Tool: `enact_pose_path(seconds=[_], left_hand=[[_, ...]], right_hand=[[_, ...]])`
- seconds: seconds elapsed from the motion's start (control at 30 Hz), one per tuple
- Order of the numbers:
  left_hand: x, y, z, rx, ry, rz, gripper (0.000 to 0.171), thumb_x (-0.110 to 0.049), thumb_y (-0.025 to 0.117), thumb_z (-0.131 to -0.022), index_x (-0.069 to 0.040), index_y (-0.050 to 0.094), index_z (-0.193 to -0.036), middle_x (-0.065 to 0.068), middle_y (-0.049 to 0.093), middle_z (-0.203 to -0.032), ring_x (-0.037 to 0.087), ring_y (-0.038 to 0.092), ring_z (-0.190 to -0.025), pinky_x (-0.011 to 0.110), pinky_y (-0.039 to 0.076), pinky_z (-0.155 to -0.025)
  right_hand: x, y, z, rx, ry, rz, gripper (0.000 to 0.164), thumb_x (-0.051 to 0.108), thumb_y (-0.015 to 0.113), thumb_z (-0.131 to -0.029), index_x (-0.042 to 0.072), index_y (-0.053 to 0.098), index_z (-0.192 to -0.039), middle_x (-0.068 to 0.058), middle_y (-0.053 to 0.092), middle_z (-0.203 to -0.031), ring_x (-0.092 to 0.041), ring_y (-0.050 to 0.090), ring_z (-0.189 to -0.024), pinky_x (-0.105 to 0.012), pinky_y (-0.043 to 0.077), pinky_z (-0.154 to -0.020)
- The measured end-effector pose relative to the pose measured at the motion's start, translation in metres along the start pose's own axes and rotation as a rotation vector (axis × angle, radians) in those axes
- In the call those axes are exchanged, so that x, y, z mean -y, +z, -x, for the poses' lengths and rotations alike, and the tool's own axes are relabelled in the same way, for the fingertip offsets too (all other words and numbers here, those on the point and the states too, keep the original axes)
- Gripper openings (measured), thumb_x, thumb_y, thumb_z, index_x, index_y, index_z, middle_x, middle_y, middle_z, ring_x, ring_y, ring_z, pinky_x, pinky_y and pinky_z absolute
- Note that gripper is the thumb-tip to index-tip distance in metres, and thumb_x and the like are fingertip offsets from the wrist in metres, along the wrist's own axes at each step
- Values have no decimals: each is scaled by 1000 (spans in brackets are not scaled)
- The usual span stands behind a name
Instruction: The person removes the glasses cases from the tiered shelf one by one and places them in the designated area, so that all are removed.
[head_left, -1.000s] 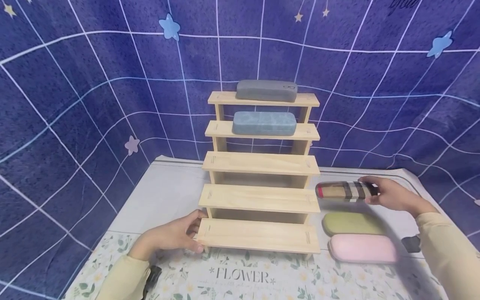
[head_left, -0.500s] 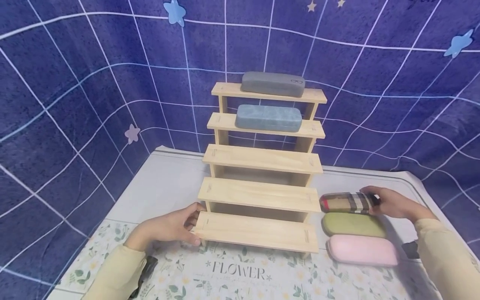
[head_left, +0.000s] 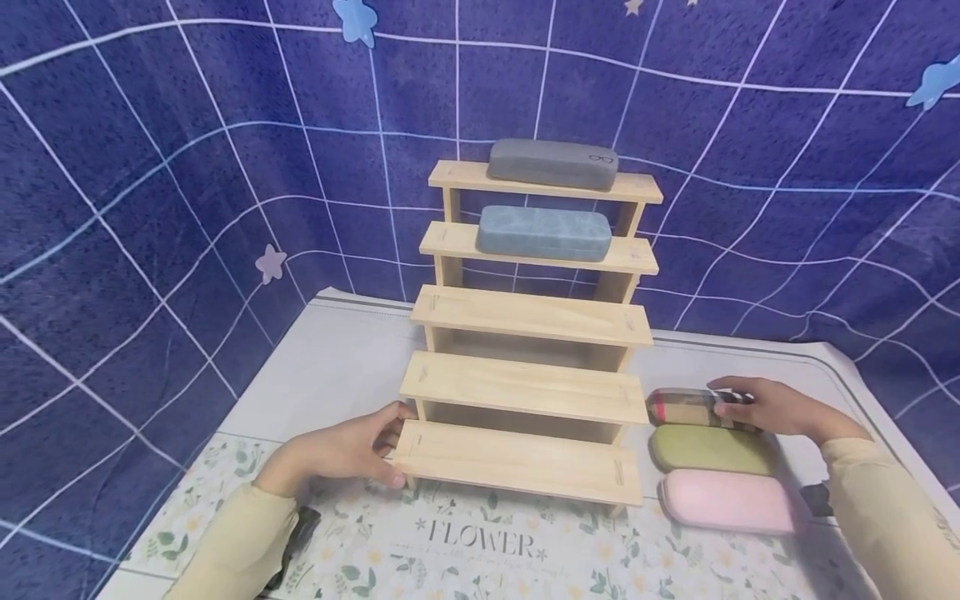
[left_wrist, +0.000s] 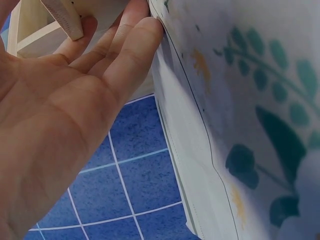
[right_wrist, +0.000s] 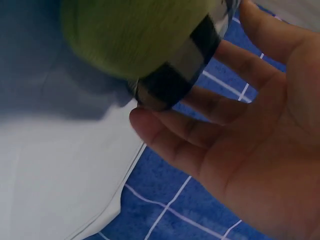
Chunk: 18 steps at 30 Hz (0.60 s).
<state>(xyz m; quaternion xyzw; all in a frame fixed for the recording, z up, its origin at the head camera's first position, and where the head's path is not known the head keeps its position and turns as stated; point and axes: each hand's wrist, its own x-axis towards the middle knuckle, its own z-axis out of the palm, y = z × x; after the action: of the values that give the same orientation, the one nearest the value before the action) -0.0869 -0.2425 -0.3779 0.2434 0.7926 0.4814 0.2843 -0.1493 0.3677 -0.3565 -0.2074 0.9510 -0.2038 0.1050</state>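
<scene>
A pale wooden stepped shelf [head_left: 525,387] stands mid-table in the head view. My left hand [head_left: 341,450] holds the left end of its lowest step, thumb at the front and fingers behind. In the left wrist view the fingers [left_wrist: 107,65] reach past the plank's end. At the right, my right hand [head_left: 776,407] holds the right end of a plaid glasses case [head_left: 686,408], thumb over its top. In the right wrist view its fingers [right_wrist: 200,125] lie along the case's checked end. The plaid case sits right behind a green glasses case [head_left: 712,450].
A pink glasses case [head_left: 727,500] lies in front of the green one. A grey glasses case [head_left: 553,164] rests on the top step, a blue one [head_left: 543,233] on the step below. Behind hangs a dark blue gridded cloth [head_left: 300,167]. A flower-print mat [head_left: 480,550] covers the table's front.
My right hand has brought the plaid case down and nearer, beside the green case, and its thumb has moved onto the case's top. The left hand stays on the shelf. The head view has shifted slightly.
</scene>
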Motion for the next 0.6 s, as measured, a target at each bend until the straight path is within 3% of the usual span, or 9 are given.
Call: enact_pose_path(seconds=[0.27, 0.4, 0.5, 0.6], left_hand=[[0, 0, 1, -16, -18, -16, 75, -14, 84, -81, -2, 39, -139, 12, 59, -127, 29, 56, -120, 40, 47, -105], [-1, -2, -1, -12, -14, -16, 75, -14, 84, -81, -1, 38, -139, 12, 58, -128, 28, 56, -120, 41, 45, -107], [-1, 0, 0, -5, -3, 2, 75, -14, 84, -81, -1, 38, -139, 13, 58, -130, 29, 55, -121, 37, 45, -106], [-1, 1, 1, 9, 11, 20, 76, -14, 83, -81, 0, 37, -140, 13, 56, -131, 30, 55, -122, 32, 47, -104]], right_hand=[[7, 1, -4, 14, -5, 37, 45, 25, 72, -93, -4, 62, -126, -26, 66, -116, -49, 60, -111, -62, 50, -90], [6, -4, -6, 2, -1, 54, 51, 26, 72, -94, -6, 58, -131, -32, 63, -120, -53, 57, -113, -64, 48, -90], [12, -11, -8, -92, -13, 48, 50, 22, 71, -95, -8, 57, -132, -36, 59, -124, -57, 55, -113, -68, 47, -90], [27, -23, -11, -252, -40, 6, 41, 17, 69, -96, -6, 60, -129, -32, 62, -123, -55, 60, -108, -67, 50, -87]])
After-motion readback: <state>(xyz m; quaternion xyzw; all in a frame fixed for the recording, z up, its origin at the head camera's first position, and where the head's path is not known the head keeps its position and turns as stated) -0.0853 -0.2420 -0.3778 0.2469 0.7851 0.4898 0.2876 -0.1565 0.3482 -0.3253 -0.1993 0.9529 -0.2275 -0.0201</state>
